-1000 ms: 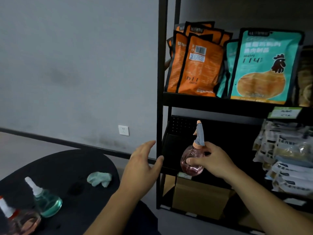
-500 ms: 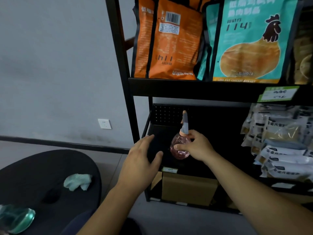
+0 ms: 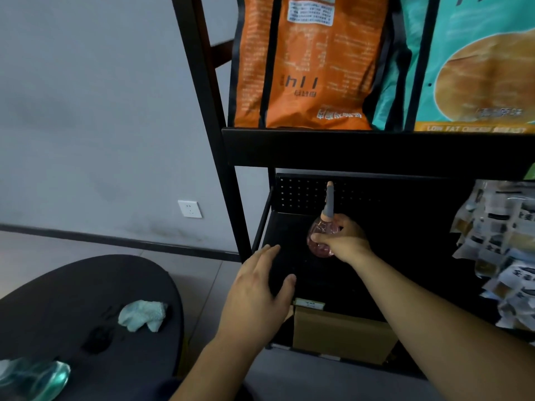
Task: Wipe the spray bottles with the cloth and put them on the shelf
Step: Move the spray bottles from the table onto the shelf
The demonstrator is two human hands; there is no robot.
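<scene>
right hand (image 3: 344, 241) grips pink spray bottle (image 3: 320, 238) inside shelf (image 3: 376, 151).

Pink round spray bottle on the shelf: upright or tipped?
Upright: the pink round spray bottle has its nozzle pointing straight up, gripped by the right hand over the black shelf.

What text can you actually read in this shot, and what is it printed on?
"LOW FAT CHICKEN": bottom strip of the teal bag on the upper shelf; the characters after it are blurred.
"hll", roughly: large marks on the orange bag; uncertain.
Orange bag's white label, fine print and bottom characters: too blurred.
Shelf-edge tag and the packets at right: unreadable.
Pink spray bottle in the right hand: no text visible.
</scene>
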